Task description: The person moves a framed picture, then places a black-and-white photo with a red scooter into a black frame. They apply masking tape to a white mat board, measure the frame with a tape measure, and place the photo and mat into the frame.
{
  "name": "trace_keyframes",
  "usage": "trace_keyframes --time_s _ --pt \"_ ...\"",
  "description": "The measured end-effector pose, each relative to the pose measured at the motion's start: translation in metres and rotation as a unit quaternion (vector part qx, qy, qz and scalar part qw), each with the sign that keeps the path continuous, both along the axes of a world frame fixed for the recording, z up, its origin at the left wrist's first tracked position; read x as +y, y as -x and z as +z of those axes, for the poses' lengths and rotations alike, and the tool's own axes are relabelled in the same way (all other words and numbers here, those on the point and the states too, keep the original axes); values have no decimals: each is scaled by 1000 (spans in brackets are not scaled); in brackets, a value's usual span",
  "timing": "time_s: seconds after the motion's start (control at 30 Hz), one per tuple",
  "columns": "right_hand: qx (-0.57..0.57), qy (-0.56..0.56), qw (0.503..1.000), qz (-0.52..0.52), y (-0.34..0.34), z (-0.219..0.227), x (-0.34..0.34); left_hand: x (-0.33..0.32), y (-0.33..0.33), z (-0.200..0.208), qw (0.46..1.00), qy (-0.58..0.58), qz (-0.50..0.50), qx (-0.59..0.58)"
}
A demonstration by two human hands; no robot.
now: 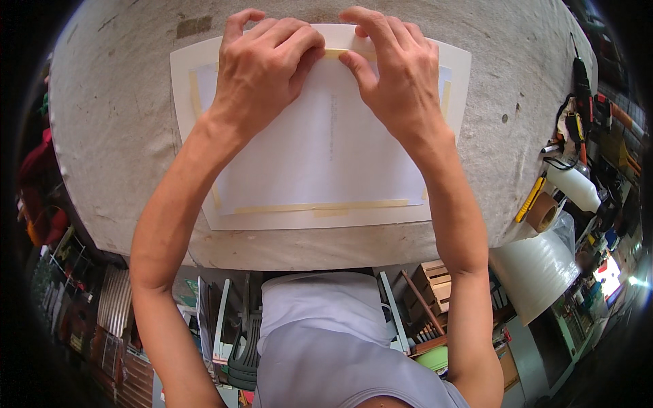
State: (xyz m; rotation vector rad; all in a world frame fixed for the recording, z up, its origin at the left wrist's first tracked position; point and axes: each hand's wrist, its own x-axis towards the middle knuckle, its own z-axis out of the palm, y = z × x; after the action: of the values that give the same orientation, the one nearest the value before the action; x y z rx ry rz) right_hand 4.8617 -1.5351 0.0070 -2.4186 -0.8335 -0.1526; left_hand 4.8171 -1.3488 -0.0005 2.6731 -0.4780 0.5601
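A white sheet of paper (320, 149) lies flat on a larger white board (381, 219), its edges fixed with pale yellow masking tape (272, 208). Faint print shows down its middle. At the far edge, a short tape strip (335, 53) shows between my two hands. My left hand (262, 64) is closed at that strip's left end, thumb against forefinger; whether the tape is pinched there is hidden. My right hand (401, 78) is open, its thumb touching near the strip's right end and its fingers apart over the board's far edge.
A stained cloth (115, 122) covers the table. At its right edge lie a yellow cutter knife (530, 198), a tape roll (543, 212), a white bottle (575, 185) and a black soldering-iron-like tool (581, 81). Below stand a big white foam roll (537, 268) and a wooden crate (432, 282).
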Motion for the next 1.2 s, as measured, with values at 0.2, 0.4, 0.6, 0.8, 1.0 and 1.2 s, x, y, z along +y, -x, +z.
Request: trace_keyframes --time_s 0.2,0.4,0.6,0.8,1.0,1.2 --pt "-19 -4 999 30 -4 -1 -3 -2 1 4 1000 -6 0 10" --pt "-40 28 999 13 0 -1 1 -2 0 4 1000 -19 -7 24" --pt "-38 5 999 12 -1 -4 2 -3 -2 6 1000 -22 -8 19" --pt "-25 9 999 23 -3 1 3 -3 -4 6 1000 -21 1 20" --pt "-41 15 999 17 -5 1 4 -3 -7 6 999 -18 18 31" --pt "52 -12 998 -13 -12 4 6 2 -14 18 987 11 107 123"
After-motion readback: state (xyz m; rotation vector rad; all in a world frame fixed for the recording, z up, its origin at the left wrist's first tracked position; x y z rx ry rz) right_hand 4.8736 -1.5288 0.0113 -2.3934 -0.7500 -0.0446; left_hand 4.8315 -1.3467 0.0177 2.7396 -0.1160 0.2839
